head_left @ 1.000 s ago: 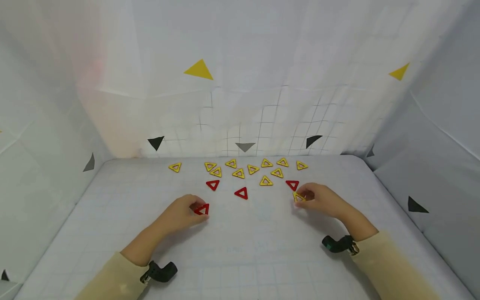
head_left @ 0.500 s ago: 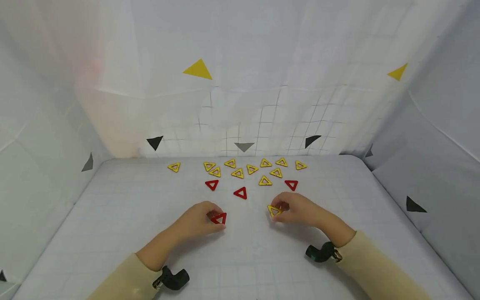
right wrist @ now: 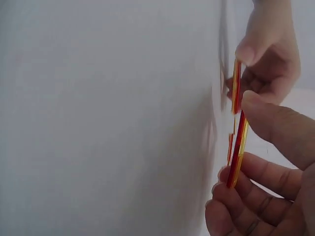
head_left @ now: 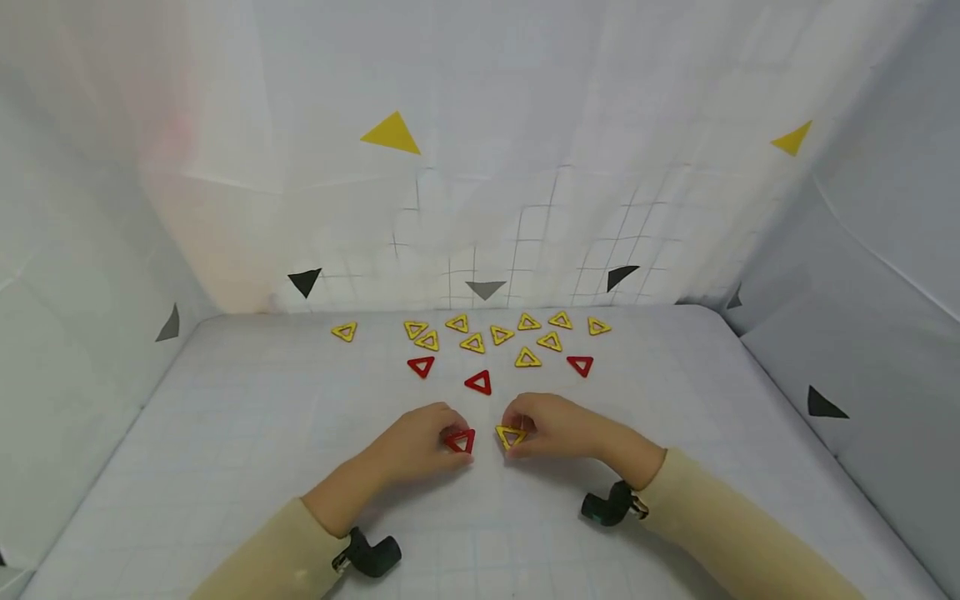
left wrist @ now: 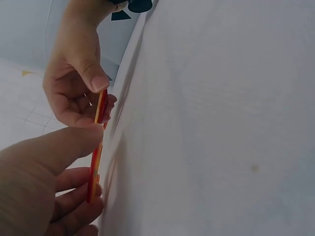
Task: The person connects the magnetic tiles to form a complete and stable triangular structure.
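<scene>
In the head view my left hand (head_left: 420,446) pinches a red triangular frame (head_left: 471,442) between thumb and fingers. Facing it, my right hand (head_left: 558,429) pinches a yellow triangular frame (head_left: 510,429). A narrow gap parts the two frames, both held over the middle of the white surface. Seen edge-on in the left wrist view, the left hand's triangular frame (left wrist: 94,167) shows red and yellow layers. The right wrist view shows the same two colours on the right hand's triangular frame (right wrist: 237,147). Neither hand touches the other in the head view.
Behind the hands lie three red triangles, such as the nearest red triangle (head_left: 487,382). Several yellow triangles, one being a yellow triangle (head_left: 528,363), spread along the back of the white table (head_left: 262,417). White cloth walls (head_left: 480,125) with triangle markers enclose three sides.
My right hand has moved left and slightly nearer with the yellow triangle. My left hand has moved right with the red triangle. The gap between them has narrowed; the triangles on the table stay put.
</scene>
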`<state>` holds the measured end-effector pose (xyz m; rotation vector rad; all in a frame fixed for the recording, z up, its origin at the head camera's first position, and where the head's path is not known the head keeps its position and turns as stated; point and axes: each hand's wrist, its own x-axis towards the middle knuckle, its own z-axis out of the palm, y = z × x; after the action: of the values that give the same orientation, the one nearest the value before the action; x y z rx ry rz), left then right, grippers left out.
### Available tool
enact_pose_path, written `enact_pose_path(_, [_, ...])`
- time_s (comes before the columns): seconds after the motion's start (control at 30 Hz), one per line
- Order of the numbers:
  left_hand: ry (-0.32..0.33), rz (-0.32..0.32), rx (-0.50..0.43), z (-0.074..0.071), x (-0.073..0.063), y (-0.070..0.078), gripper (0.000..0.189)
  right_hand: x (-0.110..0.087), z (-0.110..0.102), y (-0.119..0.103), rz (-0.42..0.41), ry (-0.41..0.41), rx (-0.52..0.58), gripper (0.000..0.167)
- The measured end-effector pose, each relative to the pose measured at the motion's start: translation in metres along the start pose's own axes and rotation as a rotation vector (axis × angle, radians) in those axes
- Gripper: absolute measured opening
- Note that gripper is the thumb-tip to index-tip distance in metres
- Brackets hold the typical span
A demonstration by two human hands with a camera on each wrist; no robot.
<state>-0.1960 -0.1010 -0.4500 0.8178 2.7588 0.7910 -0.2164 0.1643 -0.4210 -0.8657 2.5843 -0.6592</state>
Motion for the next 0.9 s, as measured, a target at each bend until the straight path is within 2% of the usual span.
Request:
enact_pose_path(0.2, [0.005, 0.049, 0.075, 0.001, 0.004, 0.004, 0.032, 0.008, 0.006, -0.005, 0.004, -0.022, -0.051, 0.036])
enact_pose_path(0.4, [0.005, 0.023, 0.131, 0.003, 0.007, 0.009, 0.035, 0.012, 0.008, -0.008, 0.011, -0.019, -0.069, 0.034])
enact_pose_path(0.6, [-0.001, -0.002, 0.077, 0.002, 0.005, 0.013, 0.036, 0.011, 0.008, -0.008, 0.010, -0.009, 0.000, 0.031])
enact_pose_path(0.9, [-0.011, 0.001, 0.024, -0.001, 0.000, 0.016, 0.034, 0.009, 0.008, -0.009, 0.028, -0.012, 0.060, 0.022])
